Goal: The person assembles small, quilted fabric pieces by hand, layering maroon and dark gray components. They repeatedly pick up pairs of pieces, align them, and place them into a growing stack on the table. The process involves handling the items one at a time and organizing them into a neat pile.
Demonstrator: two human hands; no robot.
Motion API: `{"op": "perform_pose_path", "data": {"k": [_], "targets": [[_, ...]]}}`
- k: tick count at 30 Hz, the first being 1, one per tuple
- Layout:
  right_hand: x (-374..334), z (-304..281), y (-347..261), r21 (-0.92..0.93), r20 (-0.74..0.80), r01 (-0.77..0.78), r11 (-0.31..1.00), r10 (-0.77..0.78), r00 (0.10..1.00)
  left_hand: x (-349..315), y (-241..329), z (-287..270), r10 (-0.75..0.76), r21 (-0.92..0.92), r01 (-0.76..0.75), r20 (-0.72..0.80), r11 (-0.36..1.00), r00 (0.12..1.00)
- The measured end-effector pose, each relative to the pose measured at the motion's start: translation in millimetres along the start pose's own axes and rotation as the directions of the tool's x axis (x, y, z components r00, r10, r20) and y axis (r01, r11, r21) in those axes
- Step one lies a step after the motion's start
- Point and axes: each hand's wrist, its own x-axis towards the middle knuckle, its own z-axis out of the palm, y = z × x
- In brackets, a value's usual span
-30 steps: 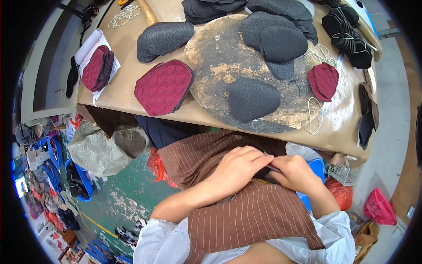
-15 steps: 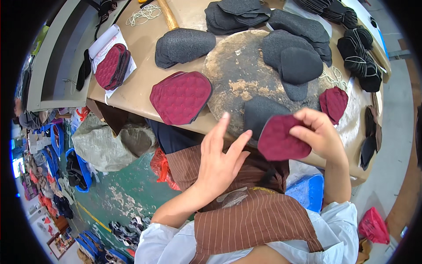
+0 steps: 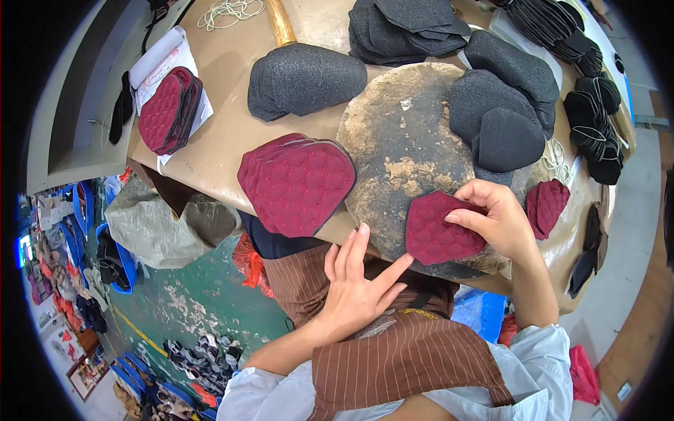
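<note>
My right hand (image 3: 502, 221) pinches a quilted maroon fabric piece (image 3: 441, 230) by its right edge, thumb on top. Beneath it, a dark grey felt-like piece (image 3: 449, 271) shows along the near edge; the rest is covered. Both are at the near part of a worn round board (image 3: 393, 133). My left hand (image 3: 354, 284) is open with fingers spread, its index fingertip at the maroon piece's lower left corner; whether it touches I cannot tell. Left of the board lies a stack of maroon quilted pieces (image 3: 298, 186).
Dark felt stacks (image 3: 305, 81) lie behind and on the board (image 3: 511, 140). Another maroon stack (image 3: 168, 112) rests on paper at the left, and folded maroon pieces (image 3: 546, 207) at the right. A wooden handle (image 3: 281, 24), string (image 3: 230, 12) and tied black bundles (image 3: 593, 130) are farther back.
The maroon piece in my right hand has come over the dark piece, now mostly covering it. My left hand has moved lower, its index finger close to the maroon piece. The view has shifted slightly.
</note>
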Motion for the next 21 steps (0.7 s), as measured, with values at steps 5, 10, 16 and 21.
{"op": "perform_pose_path", "data": {"k": [5,10,16,21], "targets": [[2,2,-7,-0.065,-0.015,-0.020,0.998,0.019,1.000,-4,-3,-2,0.017,-0.069,-0.020,-0.048,0.997,0.999],[4,2,-3,-0.064,-0.019,0.011,0.998,-0.012,1.000,11,10,-7,0.181,-0.048,-0.189,-0.133,0.981,0.974],[-9,6,-11,-0.320,-0.112,0.124,0.939,-0.167,0.980,45,23,0,0.201,0.277,-0.236,0.149,0.931,0.968],[-46,8,-1,-0.437,-0.238,0.250,0.864,-0.378,0.895,47,32,-7,0.130,0.349,-0.195,0.201,0.917,0.971]]}}
